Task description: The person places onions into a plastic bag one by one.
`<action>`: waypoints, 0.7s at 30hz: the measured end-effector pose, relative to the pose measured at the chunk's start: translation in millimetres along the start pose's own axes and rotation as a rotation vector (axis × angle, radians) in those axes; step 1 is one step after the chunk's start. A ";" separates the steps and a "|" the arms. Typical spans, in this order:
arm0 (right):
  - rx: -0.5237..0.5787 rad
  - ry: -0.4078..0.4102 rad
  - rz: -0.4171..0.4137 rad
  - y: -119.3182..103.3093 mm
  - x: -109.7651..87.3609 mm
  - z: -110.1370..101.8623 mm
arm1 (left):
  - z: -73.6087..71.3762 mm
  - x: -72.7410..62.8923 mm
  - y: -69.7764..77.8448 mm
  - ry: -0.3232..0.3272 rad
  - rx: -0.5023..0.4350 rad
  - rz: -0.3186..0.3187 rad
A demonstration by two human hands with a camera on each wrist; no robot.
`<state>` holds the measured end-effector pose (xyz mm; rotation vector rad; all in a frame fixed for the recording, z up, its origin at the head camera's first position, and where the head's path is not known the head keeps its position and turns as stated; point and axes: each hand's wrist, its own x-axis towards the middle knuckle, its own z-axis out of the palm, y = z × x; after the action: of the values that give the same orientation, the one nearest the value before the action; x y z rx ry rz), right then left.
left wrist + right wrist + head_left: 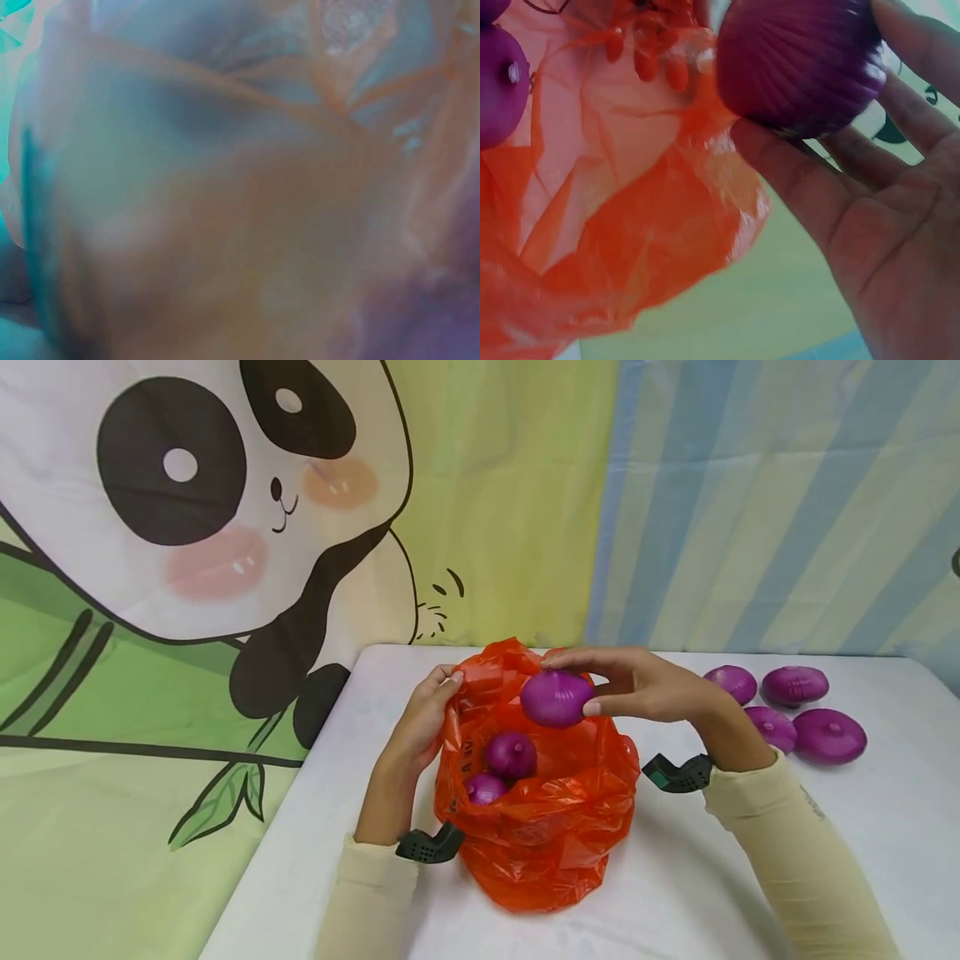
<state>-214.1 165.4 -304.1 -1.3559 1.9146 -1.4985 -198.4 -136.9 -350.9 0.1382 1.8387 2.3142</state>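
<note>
Seven purple onions (555, 700) — one orange bag (543, 860) — two hands (651, 683).

The left arm, in a cream, long fabric sleeve (367, 902), rises steeply from the lower edge of the head view, its wrist bare past the cuff. The left hand (420, 718) pinches, thumb uppermost, other fingers partly hidden. The right arm, in a matching cream sleeve (802, 852), slants up and leftward; its wrist bends so the right hand (645, 687) lies nearly level, pointing left, fingers (588, 658) arched above the thumb in a grip. The right wrist view shows its palm (900, 247), fingers spread.
</note>
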 end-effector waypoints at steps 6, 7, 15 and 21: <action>-0.032 -0.115 0.070 4.4 14.3 6.1 | 1.6 1.1 0.7 0.005 -0.003 0.000; -0.048 -0.134 0.085 5.0 16.5 7.0 | 1.7 1.2 0.7 0.005 -0.004 0.000; -0.093 -0.210 0.179 16.0 33.7 17.6 | 1.1 2.1 -0.2 -0.003 -0.003 -0.013; -0.194 -0.177 0.134 25.6 49.4 29.4 | -0.3 2.0 -0.5 -0.001 0.000 -0.013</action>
<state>-227.4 107.5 -324.7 -1.3602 2.0329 -1.1153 -200.4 -136.7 -351.5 0.1264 1.8337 2.3050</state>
